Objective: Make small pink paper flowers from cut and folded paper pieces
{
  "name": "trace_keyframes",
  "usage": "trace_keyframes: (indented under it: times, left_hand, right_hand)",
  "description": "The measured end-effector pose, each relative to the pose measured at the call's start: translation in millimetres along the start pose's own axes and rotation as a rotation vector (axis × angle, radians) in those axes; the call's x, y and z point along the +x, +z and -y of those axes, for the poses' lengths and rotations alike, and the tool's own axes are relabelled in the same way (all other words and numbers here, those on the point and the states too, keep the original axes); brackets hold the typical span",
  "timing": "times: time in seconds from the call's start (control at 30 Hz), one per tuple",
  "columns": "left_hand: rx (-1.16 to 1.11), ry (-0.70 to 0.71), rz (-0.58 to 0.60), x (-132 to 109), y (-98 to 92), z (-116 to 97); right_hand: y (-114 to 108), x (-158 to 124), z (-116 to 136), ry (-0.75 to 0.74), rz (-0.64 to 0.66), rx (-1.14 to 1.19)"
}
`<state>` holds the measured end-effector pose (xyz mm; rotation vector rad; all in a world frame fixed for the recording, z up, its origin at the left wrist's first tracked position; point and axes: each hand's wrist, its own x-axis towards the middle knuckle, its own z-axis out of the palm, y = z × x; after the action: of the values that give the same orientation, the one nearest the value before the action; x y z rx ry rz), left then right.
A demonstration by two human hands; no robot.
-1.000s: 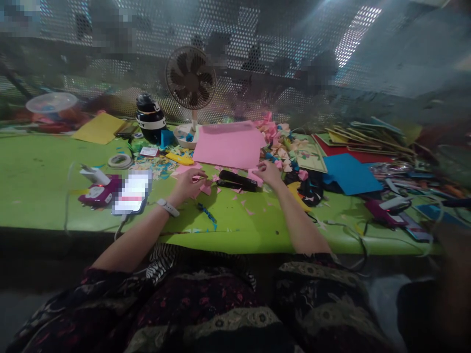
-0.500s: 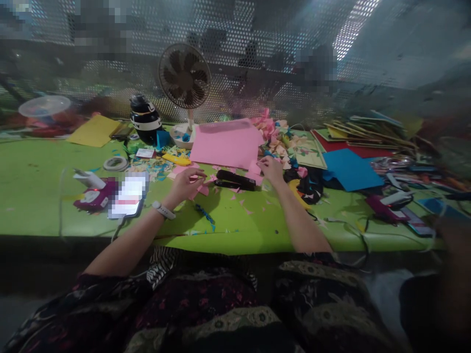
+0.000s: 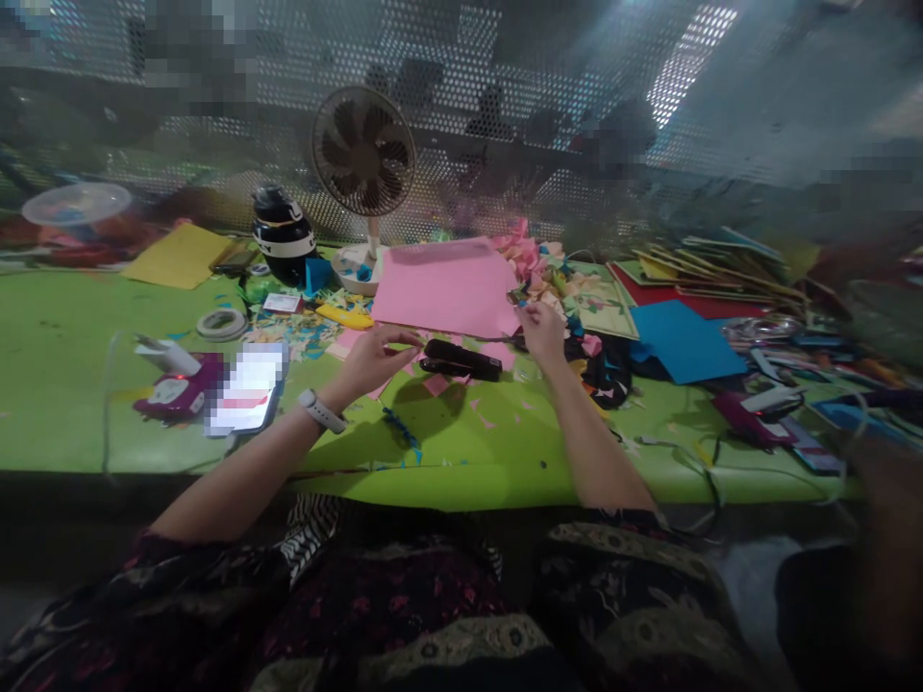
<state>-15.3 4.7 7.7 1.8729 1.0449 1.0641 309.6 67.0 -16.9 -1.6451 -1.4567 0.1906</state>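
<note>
A black stapler (image 3: 461, 359) lies on the green tabletop between my hands. My left hand (image 3: 375, 361), with a white watch on its wrist, is at the stapler's left end. Its thumb and fingers come together in a pinch; what they hold, if anything, is too small to make out. At the right edge of a large pink sheet (image 3: 439, 288), my right hand (image 3: 540, 332) has its fingers drawn together. A small dark bit shows at its fingertips, and a thin dark thing lies by them; I cannot tell their kind. Pink paper scraps (image 3: 436, 384) are scattered around the stapler.
Behind the sheet stand a fan (image 3: 364, 152) and a black jar (image 3: 284, 235). A heap of folded pink paper (image 3: 523, 248) sits at back right. A blue sheet (image 3: 685, 338) lies right, a lit phone (image 3: 247, 389) and tape roll (image 3: 221, 324) left.
My left hand has moved slightly right, closer to the stapler. My right hand has turned a little and drawn its fingers closer together. The stapler and pink sheet stay about where they were.
</note>
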Motion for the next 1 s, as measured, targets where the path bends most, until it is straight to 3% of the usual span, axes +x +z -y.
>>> trace_keyframes:
  times: [0.07,0.2,0.27,0.43,0.5,0.67,0.8,0.9,1.0]
  left_hand:
    - [-0.009,-0.025,0.000,4.4,1.2,-2.8]
    - [-0.076,-0.089,0.001,11.7,5.2,-2.7]
    - [-0.194,-0.129,0.036,13.7,8.5,0.1]
    - [-0.474,-0.232,0.162,14.1,14.8,9.8]
    - [-0.490,-0.256,0.137,13.6,14.5,13.9]
    - [-0.537,-0.310,0.061,11.5,8.8,21.4]
    - [-0.617,-0.334,0.076,11.0,6.8,24.1]
    - [-0.693,-0.367,0.099,11.8,6.6,25.6]
    - [-0.741,-0.394,0.100,11.7,5.6,25.6]
  right_hand:
    - [-1.6,-2.4,13.3,-0.040,0.030,0.155]
    - [8.2,-24.0,45.6,-0.135,0.281,0.364]
    - [15.1,-39.8,61.6,-0.153,0.407,0.384]
    - [22.0,-68.5,93.1,-0.266,0.532,0.341]
    - [21.4,-72.0,100.3,-0.310,0.502,0.309]
    - [18.1,-69.2,103.9,-0.248,0.217,0.288]
    - [17.4,-73.5,99.3,-0.291,0.269,0.179]
    - [18.9,-81.2,95.2,-0.459,0.247,0.045]
    - [21.9,-85.9,89.8,-0.625,0.306,-0.009]
